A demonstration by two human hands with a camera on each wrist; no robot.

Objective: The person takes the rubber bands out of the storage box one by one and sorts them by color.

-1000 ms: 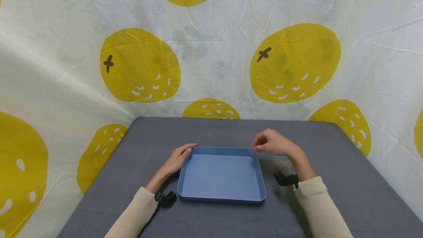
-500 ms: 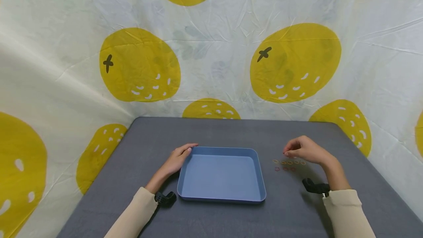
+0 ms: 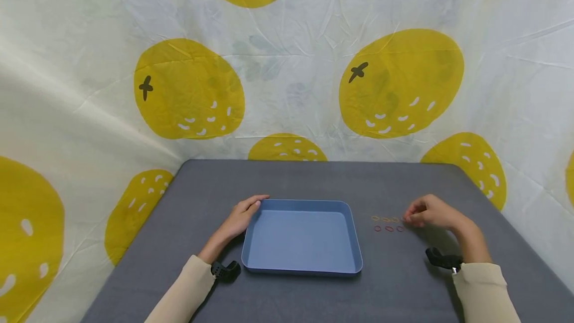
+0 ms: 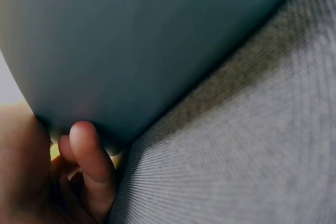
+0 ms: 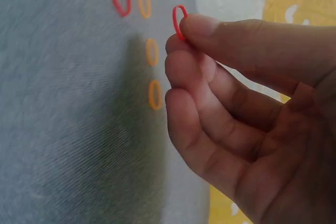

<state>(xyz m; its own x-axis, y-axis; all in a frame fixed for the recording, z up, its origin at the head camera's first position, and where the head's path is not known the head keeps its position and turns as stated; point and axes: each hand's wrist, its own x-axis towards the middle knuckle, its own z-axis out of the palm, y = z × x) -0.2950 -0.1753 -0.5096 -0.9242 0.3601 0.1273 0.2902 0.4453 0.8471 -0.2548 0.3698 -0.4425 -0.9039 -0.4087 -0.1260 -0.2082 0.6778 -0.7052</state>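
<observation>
A shallow blue tray (image 3: 300, 243) sits on the table. My left hand (image 3: 239, 217) holds its far left corner, the thumb by the rim; in the left wrist view bent fingers (image 4: 89, 148) meet the tray's outer wall. Between thumb and forefinger my right hand (image 3: 432, 213) pinches a small red rubber band (image 5: 175, 22), held above the tabletop. Close by lies a row of orange-yellow rubber bands (image 3: 375, 218), partly hidden by the right fingers in the head view. A row of red rubber bands (image 3: 377, 229) lies nearer the body.
Dark grey cloth covers the table (image 3: 287, 298). Behind it hangs a white curtain (image 3: 291, 83) printed with yellow fruit. Each wrist wears a black band with a camera mount (image 3: 226, 270).
My right hand has moved from the tray's far right corner rightwards, past the rows of rubber bands, to their right end. The left hand and the tray stay in place.
</observation>
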